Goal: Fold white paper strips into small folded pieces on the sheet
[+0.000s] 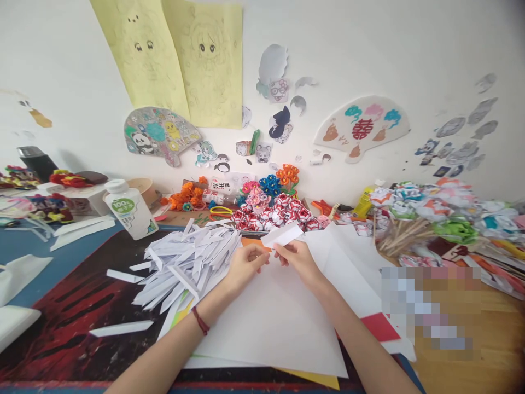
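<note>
My right hand [297,262] pinches a folded white paper strip [283,235] between thumb and fingers, the strip slanting up to the right. Close beside it, my left hand [248,265] has its fingers curled together at the strip's lower left end; whether anything is in them is hidden. Both hands are above a large white paper sheet [270,323]. Left of them lies a big heap of folded white paper strips [184,262]. An orange piece of paper [256,243] shows behind my fingers.
A white bottle [130,210] stands behind the heap, on the left. Red-and-white paper flowers [279,213] are at the back, with more paper flowers on sticks [435,208] to the right. A loose strip [122,328] lies on the dark red-and-black mat [77,312].
</note>
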Motion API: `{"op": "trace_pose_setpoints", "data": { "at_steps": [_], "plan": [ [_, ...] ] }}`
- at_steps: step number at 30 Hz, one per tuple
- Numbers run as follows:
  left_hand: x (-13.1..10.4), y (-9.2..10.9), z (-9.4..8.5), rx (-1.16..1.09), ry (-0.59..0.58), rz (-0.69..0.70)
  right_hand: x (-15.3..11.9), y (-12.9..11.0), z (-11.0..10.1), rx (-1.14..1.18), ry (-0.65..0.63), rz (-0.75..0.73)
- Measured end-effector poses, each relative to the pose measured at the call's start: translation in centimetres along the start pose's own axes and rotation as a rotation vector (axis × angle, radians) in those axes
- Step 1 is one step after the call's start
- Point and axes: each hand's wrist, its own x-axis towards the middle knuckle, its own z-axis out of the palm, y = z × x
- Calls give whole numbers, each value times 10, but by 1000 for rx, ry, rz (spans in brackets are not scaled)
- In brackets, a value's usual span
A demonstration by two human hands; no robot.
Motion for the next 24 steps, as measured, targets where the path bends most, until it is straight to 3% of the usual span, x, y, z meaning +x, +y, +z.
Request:
{"op": "trace_pose_setpoints", "data": {
  "at_steps": [7,12,18,21,24],
  "plan": [
    [2,-2,-4,140,35,51,0,0,-4,-53,-138,34],
    [3,-6,-4,341,-6,38,2,3,-3,-54,-63,5],
    [1,-8,-1,417,3,34,1,6,1,-58,-86,15],
    [-1,-8,-4,629,101,167,2,7,-3,-44,-51,25],
    [-3,-6,-9,953,170,476,3,6,-8,-32,-59,29]
  ]
}}
